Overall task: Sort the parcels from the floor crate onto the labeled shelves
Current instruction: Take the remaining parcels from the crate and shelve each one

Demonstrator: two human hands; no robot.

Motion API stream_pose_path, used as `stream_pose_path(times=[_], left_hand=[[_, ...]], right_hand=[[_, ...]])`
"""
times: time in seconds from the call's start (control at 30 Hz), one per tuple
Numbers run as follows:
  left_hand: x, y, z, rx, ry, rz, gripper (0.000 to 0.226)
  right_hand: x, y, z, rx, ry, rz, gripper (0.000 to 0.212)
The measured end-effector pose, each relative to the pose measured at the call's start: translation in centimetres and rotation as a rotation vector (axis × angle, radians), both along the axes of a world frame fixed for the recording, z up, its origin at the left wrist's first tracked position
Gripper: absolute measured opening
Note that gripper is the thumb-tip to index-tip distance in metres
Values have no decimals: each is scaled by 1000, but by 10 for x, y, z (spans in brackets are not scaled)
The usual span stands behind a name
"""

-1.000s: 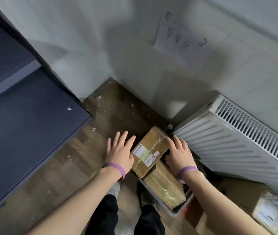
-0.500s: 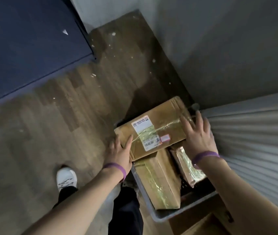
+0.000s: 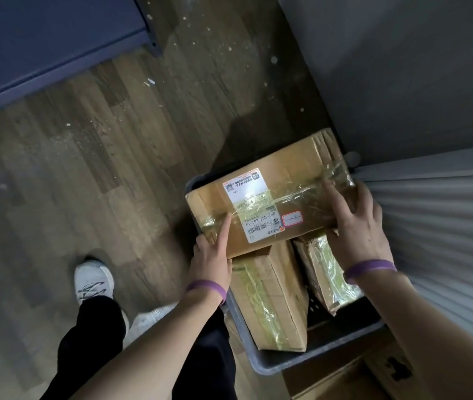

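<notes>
Near end first: my shoe (image 3: 93,280) is on the floor (image 3: 114,140), just left of the crate (image 3: 316,362). The grey crate sits hard against the radiator (image 3: 446,226), with a loose carton (image 3: 359,379) touching its near wall. Two boxes stand on edge inside: a long box (image 3: 269,298) on the left and a taped box (image 3: 330,272) on the right, leaning toward the radiator. The top box (image 3: 281,197) lies flat across the far end of the crate, over the ends of both, with the label (image 3: 252,209) face up. My left hand (image 3: 212,255) grips its near-left corner, one digit flat on the tape, the rest wrapped round the edge and out of sight. My right hand (image 3: 356,226) clamps the right end, fingers spread over the top face; the thumb looks tucked at the near edge, not fully visible. So both hands are on it, nothing slack. I can't tell if it's already off the boxes below or resting on them. Further out is a dark blue shelf (image 3: 42,39), top left, only a corner in view, with no shelf tags readable and no boxes on the part shown. The grey wall (image 3: 402,67) is behind. Status estimate: early. At least three boxes are in the crate, and this is the one in hand. Remaining: lift clear, read the label, match a shelf, place, then repeat for the other two plus whatever is underneath.
</notes>
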State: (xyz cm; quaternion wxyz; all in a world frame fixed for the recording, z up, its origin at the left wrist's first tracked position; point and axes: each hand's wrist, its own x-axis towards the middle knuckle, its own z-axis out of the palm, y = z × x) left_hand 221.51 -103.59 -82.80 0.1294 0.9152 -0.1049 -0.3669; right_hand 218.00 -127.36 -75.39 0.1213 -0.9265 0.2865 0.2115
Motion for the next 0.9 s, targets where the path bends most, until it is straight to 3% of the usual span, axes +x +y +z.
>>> stream_pose_path(times=[0.13, 0.37, 0.6, 0.9], left_hand=[[-3, -4, 6, -264, 62, 259, 113], [12, -4, 64, -352, 90, 323, 111], [57, 29, 223, -322, 11, 276, 100], [139, 125, 445, -274, -333, 351, 88]], right_hand=[[-1, -6, 6, 36, -72, -57, 85], [-1, -2, 66, 70, -218, -126, 87], [15, 23, 200, 159, -369, -150, 89], [95, 103, 367, 213, -603, -46, 80]])
